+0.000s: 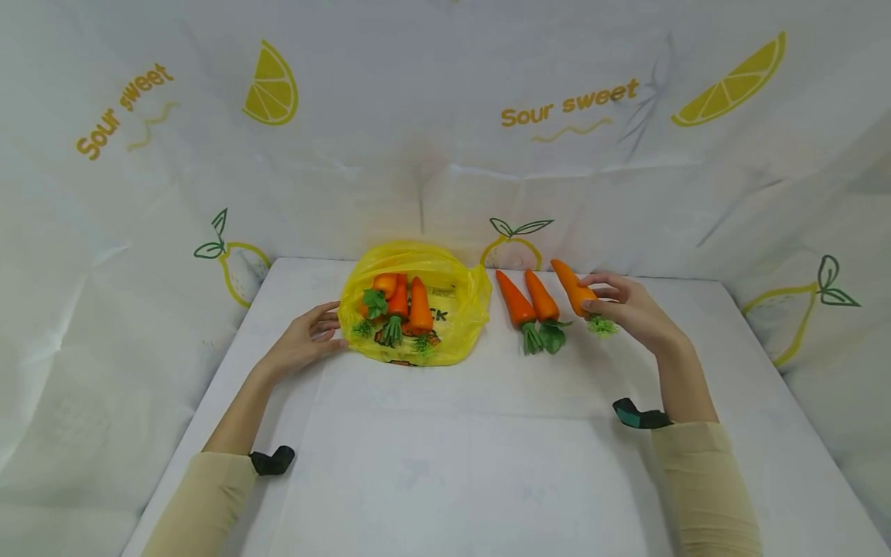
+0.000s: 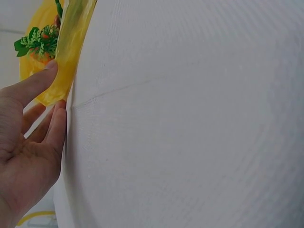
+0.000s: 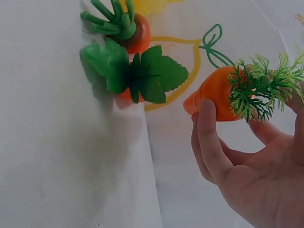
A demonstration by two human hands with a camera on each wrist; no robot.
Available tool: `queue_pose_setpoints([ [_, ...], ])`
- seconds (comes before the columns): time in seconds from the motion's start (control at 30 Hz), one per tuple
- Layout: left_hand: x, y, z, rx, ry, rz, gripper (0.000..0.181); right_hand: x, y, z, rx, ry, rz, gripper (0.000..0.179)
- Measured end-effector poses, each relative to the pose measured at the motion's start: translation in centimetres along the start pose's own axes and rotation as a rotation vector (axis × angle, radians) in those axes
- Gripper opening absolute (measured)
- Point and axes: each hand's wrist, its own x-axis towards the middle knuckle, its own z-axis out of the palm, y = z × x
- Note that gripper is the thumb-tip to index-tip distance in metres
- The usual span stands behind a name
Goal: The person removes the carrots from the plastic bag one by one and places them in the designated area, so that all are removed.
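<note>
A yellow plastic bag (image 1: 468,329) lies with its mouth open at the back of the table, several orange carrots (image 1: 420,308) with green tops inside. At its left edge my left hand (image 1: 301,342) holds the rim; the left wrist view has the thumb on the plastic (image 2: 71,57) and fingertips at its lower edge. My right hand (image 1: 629,309) grips a carrot (image 3: 218,97) between thumb and fingers, its feathery green top pointing toward me. Just left of it, two more carrots, one with stubby stems (image 1: 515,300) and one with broad leaves (image 1: 541,296), lie side by side.
The white-covered table (image 1: 445,464) meets a white cloth backdrop (image 1: 390,139) printed with lemons and lettering, close behind the bag and carrots. Each wrist has a dark camera mount (image 1: 273,461) near the beige sleeve (image 1: 703,487).
</note>
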Motion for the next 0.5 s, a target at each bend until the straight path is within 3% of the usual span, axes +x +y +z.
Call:
queue_pose_setpoints([
  [0.27, 0.0, -0.1, 0.0, 0.004, 0.003, 0.001, 0.087, 0.9, 2.0, 0.0, -0.036, -0.018, 0.093, 0.052],
  [0.5, 0.1, -0.2, 0.0, 0.016, 0.005, 0.009, 0.087, 1.8, 2.8, 0.2, -0.035, -0.042, 0.112, 0.055],
])
